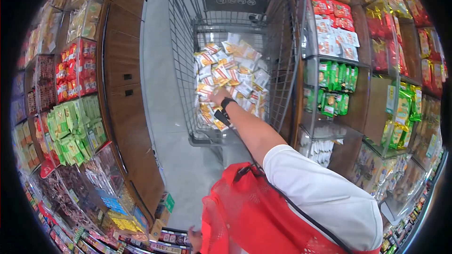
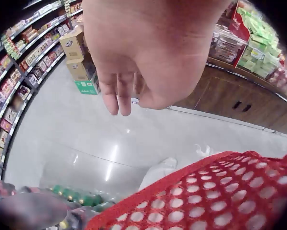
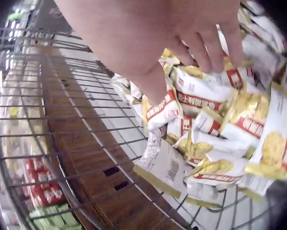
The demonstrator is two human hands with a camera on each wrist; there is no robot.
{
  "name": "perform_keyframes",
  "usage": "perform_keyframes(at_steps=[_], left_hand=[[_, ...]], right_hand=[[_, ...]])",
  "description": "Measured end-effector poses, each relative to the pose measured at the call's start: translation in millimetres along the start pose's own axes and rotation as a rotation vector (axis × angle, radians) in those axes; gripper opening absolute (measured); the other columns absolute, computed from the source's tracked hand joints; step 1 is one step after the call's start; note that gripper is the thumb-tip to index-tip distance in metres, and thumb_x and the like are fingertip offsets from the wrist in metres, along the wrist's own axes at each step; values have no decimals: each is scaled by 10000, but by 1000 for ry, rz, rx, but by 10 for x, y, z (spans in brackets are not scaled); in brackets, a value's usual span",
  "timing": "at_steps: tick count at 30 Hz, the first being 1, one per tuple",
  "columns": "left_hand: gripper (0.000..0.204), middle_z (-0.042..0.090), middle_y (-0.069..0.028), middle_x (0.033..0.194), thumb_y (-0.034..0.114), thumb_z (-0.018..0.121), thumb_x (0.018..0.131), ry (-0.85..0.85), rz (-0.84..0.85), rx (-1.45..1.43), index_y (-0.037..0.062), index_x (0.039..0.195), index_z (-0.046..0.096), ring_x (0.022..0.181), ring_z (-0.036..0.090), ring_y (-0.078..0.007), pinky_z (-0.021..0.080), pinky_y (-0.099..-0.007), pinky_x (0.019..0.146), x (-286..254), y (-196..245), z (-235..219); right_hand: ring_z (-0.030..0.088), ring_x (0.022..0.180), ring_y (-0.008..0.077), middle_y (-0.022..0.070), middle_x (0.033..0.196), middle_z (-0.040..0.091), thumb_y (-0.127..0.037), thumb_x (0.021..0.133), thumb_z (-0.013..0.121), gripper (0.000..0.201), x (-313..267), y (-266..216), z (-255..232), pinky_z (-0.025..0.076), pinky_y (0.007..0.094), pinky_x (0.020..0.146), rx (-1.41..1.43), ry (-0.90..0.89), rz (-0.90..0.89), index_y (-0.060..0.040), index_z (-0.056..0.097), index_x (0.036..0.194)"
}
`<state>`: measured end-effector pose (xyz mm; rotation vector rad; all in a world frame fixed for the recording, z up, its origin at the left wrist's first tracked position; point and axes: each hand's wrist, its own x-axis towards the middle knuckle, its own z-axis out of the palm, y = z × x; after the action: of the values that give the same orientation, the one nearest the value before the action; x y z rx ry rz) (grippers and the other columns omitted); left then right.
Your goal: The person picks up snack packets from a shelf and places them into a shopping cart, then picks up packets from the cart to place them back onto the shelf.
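Note:
Small white and gold packets (image 1: 245,68) with red print lie heaped in a wire shopping cart (image 1: 181,66). Over the near left part of the heap is my right hand (image 1: 217,96), a dark band at its wrist. In the right wrist view my right hand (image 3: 158,43) has its fingers pointing down and apart, the tips touching packets (image 3: 196,93); no packet is seen lifted. My left hand (image 1: 194,239) hangs low beside a red mesh vest (image 1: 245,202). The left wrist view shows that left hand (image 2: 148,57) loosely bent and holding nothing, above the floor.
Shelves of packaged snacks stand on both sides, with green packs (image 1: 70,131) at the left and red packs (image 1: 332,11) at the right. Stacked cartons (image 2: 79,57) sit by the shelving. Grey floor (image 1: 176,169) runs between.

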<state>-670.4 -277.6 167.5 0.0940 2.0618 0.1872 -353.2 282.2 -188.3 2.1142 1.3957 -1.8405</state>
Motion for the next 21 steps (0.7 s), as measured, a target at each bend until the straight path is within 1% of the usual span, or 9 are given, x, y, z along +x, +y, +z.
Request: perform_keyframes(at_steps=[1,4,8,9,12,13,17,20,21], left_hand=[[423,662,-120,952,8,525,935,-2,-32,-5,43,1349,444,697,626,-153,503,-274,585,-91,-81,-9],[390,663,-114,953,15,540,935,-10,-110,10,35,1318,470,725,623,-154,503,-279,619,-241,-232,3],[347,665,-107,954,24,560,935,-18,-184,13,26,1277,504,761,620,-156,502,-285,666,-302,-280,8],[336,665,-105,955,27,566,935,-28,-190,22,23,1267,513,770,619,-157,502,-287,677,-308,-267,4],[305,666,-100,956,34,581,936,-54,-176,44,16,1237,539,797,616,-158,501,-292,712,-199,-145,-48],[294,667,-98,956,36,586,936,-66,-158,50,14,1226,547,806,615,-158,501,-294,724,-119,-78,-62],[255,668,-91,958,46,607,936,-124,-46,91,4,1186,582,842,612,-160,500,-300,770,300,263,-245],[227,670,-86,959,53,622,936,-197,138,149,-3,1155,607,869,609,-161,499,-305,805,891,805,-456],[218,670,-84,959,55,627,936,-222,263,177,-6,1145,616,878,608,-162,499,-307,816,1108,1133,-488]], right_hand=[[666,1089,367,199,1181,693,-520,799,708,616,-68,-135,32,519,418,948,-49,146,83,-33,690,1176],[665,1096,369,207,1201,686,-524,809,704,639,90,-209,128,524,439,943,-91,144,214,-33,673,1216],[661,1112,365,208,1160,698,-494,834,703,578,-111,-349,88,522,460,938,-34,242,216,-12,673,1152],[663,1100,365,203,1156,701,-466,828,720,530,-132,-335,99,523,450,935,-45,260,186,-11,685,1097],[663,1071,386,189,1138,700,-341,850,727,415,-272,-289,-18,528,468,910,-45,247,34,-53,669,1143],[657,1047,398,200,1110,700,-292,837,735,404,-327,-247,-23,523,457,893,39,356,-15,-43,670,1148],[662,1047,375,202,1118,696,-319,816,775,510,-733,-225,-390,517,447,901,128,453,-98,-44,642,1225],[676,1015,333,227,1113,688,-299,812,805,616,-1017,-218,-785,520,400,887,357,489,-303,56,589,1268],[677,974,257,199,1086,692,-284,838,801,652,-1171,-270,-915,532,352,846,445,534,-391,91,546,1307]])
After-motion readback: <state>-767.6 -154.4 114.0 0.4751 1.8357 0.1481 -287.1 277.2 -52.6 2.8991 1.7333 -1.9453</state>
